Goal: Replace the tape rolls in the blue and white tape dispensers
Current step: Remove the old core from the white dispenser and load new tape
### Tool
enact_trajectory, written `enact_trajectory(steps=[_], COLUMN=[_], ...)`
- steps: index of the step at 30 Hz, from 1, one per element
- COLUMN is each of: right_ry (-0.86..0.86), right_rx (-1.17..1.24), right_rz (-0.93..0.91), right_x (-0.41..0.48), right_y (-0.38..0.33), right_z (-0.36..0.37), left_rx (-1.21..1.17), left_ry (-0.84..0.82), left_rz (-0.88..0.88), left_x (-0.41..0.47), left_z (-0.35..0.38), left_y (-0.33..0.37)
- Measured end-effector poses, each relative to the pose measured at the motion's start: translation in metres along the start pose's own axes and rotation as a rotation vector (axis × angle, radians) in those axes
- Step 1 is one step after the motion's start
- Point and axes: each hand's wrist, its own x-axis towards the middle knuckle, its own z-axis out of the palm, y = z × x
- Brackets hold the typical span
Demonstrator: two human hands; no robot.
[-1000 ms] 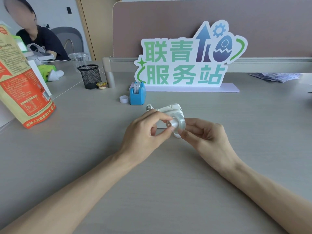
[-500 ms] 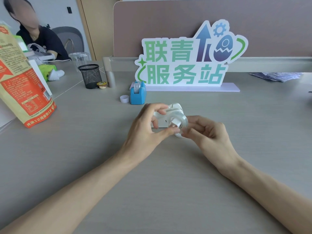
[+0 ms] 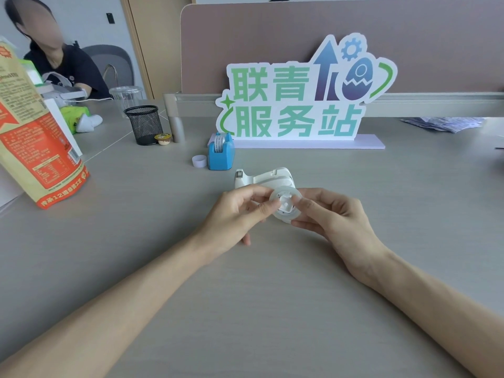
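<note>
The white tape dispenser (image 3: pixel 268 178) lies on the grey table just beyond my hands. In front of it I hold a clear tape roll (image 3: pixel 285 205) with a white hub in its middle. My left hand (image 3: pixel 240 214) pinches the roll's left edge with thumb and fingers. My right hand (image 3: pixel 332 216) grips it from the right and below. The blue tape dispenser (image 3: pixel 221 155) stands farther back with a patterned roll mounted in it. A small white tape core (image 3: pixel 199 161) sits just left of the blue dispenser.
A large cut-out sign (image 3: pixel 300 105) stands behind the dispensers. A black mesh pen cup (image 3: pixel 143 124) and small lidded cup (image 3: pixel 162 138) are at back left. An orange snack bag (image 3: pixel 35 137) leans at far left. Another person (image 3: pixel 54 64) sits beyond. Papers (image 3: pixel 441 123) lie back right.
Both hands drew the roll slightly toward me, away from the white dispenser, whose body now shows more. The roll has turned so its white hub faces up.
</note>
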Motion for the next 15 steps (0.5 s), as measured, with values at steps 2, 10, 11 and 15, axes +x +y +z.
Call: enact_trajectory(steps=[2,10,11,15], right_ry=[0.007,-0.002,0.001,0.01], right_rx=[-0.016,-0.061,-0.065,-0.08], right_rz=[-0.007,-0.084,-0.088,-0.092], right_x=[0.0004,-0.0007,-0.0004,0.0004], right_y=[0.001,0.0,0.0004,0.0011], right_z=[0.0005,0.0004,0.0005,0.0009], left_rx=[-0.004,0.038,0.042,0.056], left_ry=[-0.004,0.015,0.02,0.033], left_rz=[-0.026,0.043,0.054,0.087], left_x=[0.0003,-0.0004,0.0,0.0008], left_z=[-0.0008,0.0018,0.0021,0.0024], left_y=[0.0003,0.0003,0.0004,-0.0004])
